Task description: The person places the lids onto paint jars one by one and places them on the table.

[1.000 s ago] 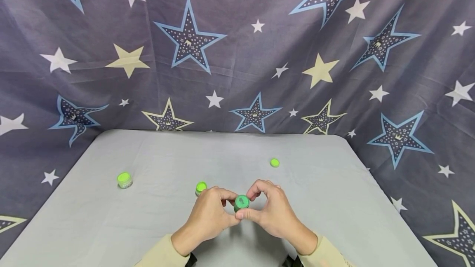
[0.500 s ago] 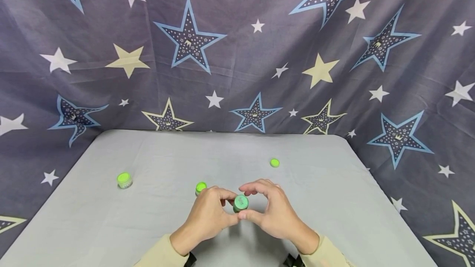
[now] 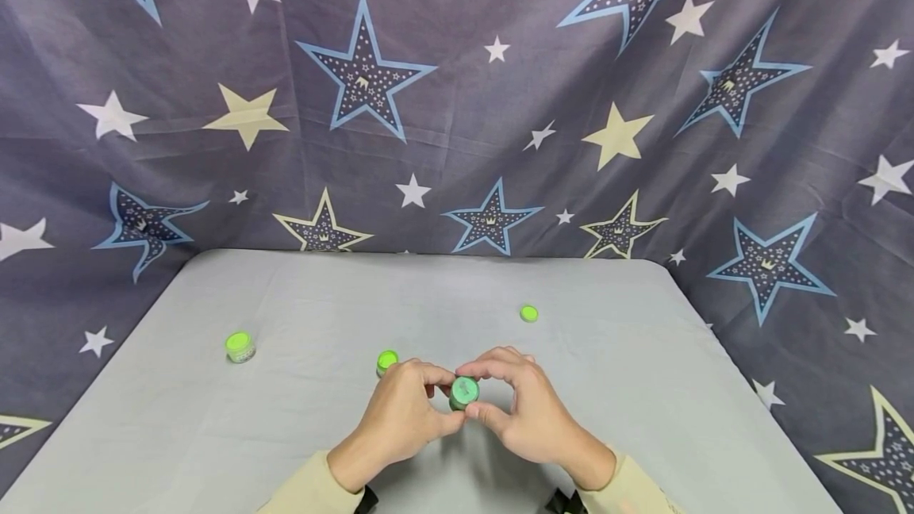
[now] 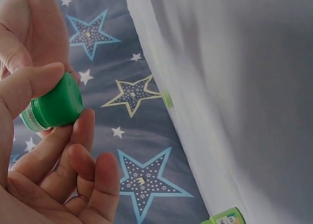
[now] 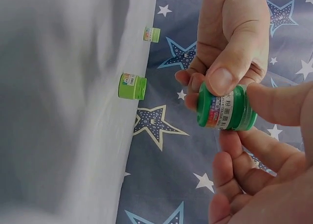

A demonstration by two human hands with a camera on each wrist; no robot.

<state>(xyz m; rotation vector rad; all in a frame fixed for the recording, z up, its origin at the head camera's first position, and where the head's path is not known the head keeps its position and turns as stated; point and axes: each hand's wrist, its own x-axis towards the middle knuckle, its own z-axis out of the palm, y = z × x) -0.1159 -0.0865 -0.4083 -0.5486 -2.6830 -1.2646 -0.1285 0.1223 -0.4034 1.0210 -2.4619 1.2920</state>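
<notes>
A small green paint jar (image 3: 464, 392) is held between both hands over the near middle of the table. My left hand (image 3: 403, 407) grips its labelled body between thumb and fingers. From the other side, my right hand (image 3: 531, 403) has thumb and index finger at opposite edges of the round top. In the right wrist view, the paint jar (image 5: 222, 109) lies sideways, its printed label facing the camera; the right thumb (image 5: 279, 104) rests at its top end. The left wrist view shows the smooth green base, with the left thumb (image 4: 39, 82) across the side.
A bright green jar (image 3: 386, 362) stands just beyond the left hand, partly covered by it. Another light green jar (image 3: 240, 347) stands farther left. A small bright green lid (image 3: 528, 313) lies toward the back of the grey-white table (image 3: 321, 300). Star-patterned cloth (image 3: 443, 101) hangs behind.
The right fingers first lifted away from the jar's edge and spread, then came back onto its far edge. The left hand has kept its grip, and the jar has barely shifted.
</notes>
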